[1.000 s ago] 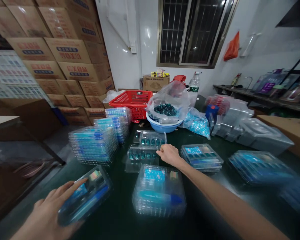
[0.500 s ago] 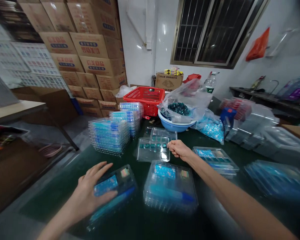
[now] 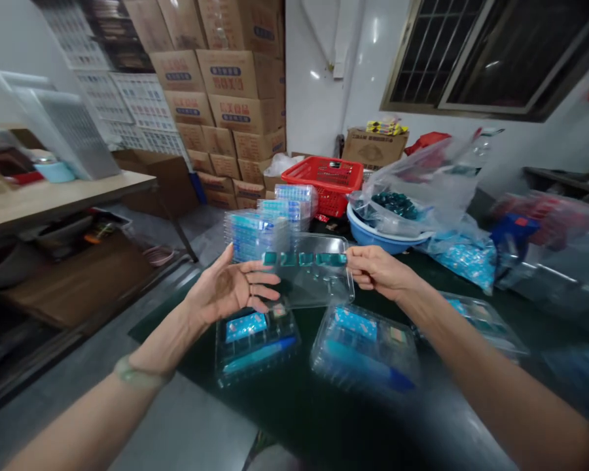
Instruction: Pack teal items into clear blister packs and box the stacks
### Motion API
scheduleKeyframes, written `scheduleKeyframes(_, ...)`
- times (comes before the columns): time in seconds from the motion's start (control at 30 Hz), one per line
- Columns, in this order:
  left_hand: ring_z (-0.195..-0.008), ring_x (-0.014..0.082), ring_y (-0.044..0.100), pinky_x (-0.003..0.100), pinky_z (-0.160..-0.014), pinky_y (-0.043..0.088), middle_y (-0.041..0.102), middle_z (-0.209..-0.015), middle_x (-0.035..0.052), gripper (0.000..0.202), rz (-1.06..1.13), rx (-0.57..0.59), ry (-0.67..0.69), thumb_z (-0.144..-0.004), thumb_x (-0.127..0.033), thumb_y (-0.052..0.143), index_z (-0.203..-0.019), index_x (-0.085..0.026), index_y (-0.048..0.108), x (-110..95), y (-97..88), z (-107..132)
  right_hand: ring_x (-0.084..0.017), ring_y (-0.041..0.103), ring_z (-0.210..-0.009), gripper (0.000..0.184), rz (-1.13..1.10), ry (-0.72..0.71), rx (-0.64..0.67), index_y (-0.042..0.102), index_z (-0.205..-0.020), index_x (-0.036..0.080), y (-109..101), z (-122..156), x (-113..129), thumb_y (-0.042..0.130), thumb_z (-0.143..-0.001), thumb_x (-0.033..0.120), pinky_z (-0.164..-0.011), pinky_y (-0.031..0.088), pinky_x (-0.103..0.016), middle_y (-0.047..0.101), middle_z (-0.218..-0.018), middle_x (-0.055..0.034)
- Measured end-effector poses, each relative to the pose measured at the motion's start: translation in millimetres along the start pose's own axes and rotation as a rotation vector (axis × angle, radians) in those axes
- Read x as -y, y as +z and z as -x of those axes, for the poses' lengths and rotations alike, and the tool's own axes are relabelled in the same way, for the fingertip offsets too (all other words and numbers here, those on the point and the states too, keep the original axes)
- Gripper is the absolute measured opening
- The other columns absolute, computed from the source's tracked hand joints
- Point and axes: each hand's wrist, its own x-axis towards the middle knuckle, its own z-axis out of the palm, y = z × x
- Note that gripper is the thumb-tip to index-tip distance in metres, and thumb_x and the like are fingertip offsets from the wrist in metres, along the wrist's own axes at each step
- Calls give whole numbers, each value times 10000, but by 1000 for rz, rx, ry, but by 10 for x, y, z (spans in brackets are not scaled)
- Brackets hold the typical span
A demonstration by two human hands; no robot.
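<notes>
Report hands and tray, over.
Right hand gripping clear plastic tray by its edge. Left hand open, fingers at the opposite edge. Two blister packs below, not in the way.

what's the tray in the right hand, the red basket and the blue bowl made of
The tray in the right hand looks like thin moulded clear plastic: see-through, glossy, with pressed-in pockets. The red basket seems to be stiff plastic, with an even grid of moulded slots. The blue bowl is probably plastic too, smooth and shiny with a rolled rim.
</notes>
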Motion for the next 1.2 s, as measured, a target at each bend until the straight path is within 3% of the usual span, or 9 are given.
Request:
scheduleKeyframes(0.17,-983,437,508,517,-651,433,439,-1234,257,1085,-20,110,-153,-530,-848,56,-1322,-120,201,-3,35,146,-24,265,-371,107,181,-105,59,503,-674,165,489,-136,4,498,-737,250,-361,181,-161,354,-475,73)
scheduleKeyframes(0.33,-1000,458,490,507,-609,443,378,-1296,226,1145,-61,248,-222,-426,-828,355,-1351,-208,91,112,-101,292,-49,371,-474,154,408,-285,65,543,-652,139,780,-251,-83,449,-762,192,-440,275,-169,451,-543,36)
scheduleKeyframes(0.43,-1029,459,467,528,-642,434,402,-1282,203,1097,-30,311,-234,-424,-712,496,-1337,-229,125,195,-96,347,-69,433,-548,168,487,-346,55,545,-657,133,866,-264,-111,430,-772,173,-489,313,-177,510,-604,14)
scheduleKeyframes(0.57,-998,426,492,519,-698,418,444,-1241,212,1066,-26,340,-224,-450,-680,491,-1332,-185,156,271,-88,361,-70,436,-542,178,498,-367,35,547,-668,134,898,-258,-83,430,-783,203,-482,309,-179,511,-605,13)
scheduleKeyframes(0.7,-1029,381,482,496,-789,395,404,-1279,204,1012,-137,327,-29,-519,-611,507,-1343,-148,146,223,-211,367,-66,433,-500,158,388,-321,37,563,-794,137,831,-210,-20,486,-770,273,-479,338,-186,493,-582,31)
scheduleKeyframes(0.8,-1106,352,426,482,-878,357,361,-1320,154,875,-433,283,142,-608,-504,528,-1342,-170,189,127,-242,412,-66,416,-456,228,340,-251,-16,545,-929,152,703,-114,-30,507,-764,304,-457,342,-189,463,-536,56)
scheduleKeyframes(0.9,-1181,324,337,471,-959,285,326,-1343,92,832,-1025,205,246,-615,-354,608,-1340,-239,216,135,-163,456,-69,415,-459,232,336,-200,-60,544,-941,153,532,33,-105,504,-771,306,-450,345,-192,460,-540,53)
scheduleKeyframes(1.0,-1194,352,281,523,-958,237,249,-1376,83,858,-1552,106,276,-548,-298,652,-1316,-293,268,303,-97,454,-70,410,-458,226,354,-178,-91,543,-943,156,364,213,-192,493,-789,315,-440,337,-196,451,-550,49)
scheduleKeyframes(1.2,-1218,390,217,539,-901,255,142,-1419,96,889,-1888,77,224,-533,-308,646,-1322,-335,237,578,-181,376,-78,438,-496,202,421,-136,-114,540,-953,178,122,572,-251,495,-808,312,-458,351,-196,453,-575,45)
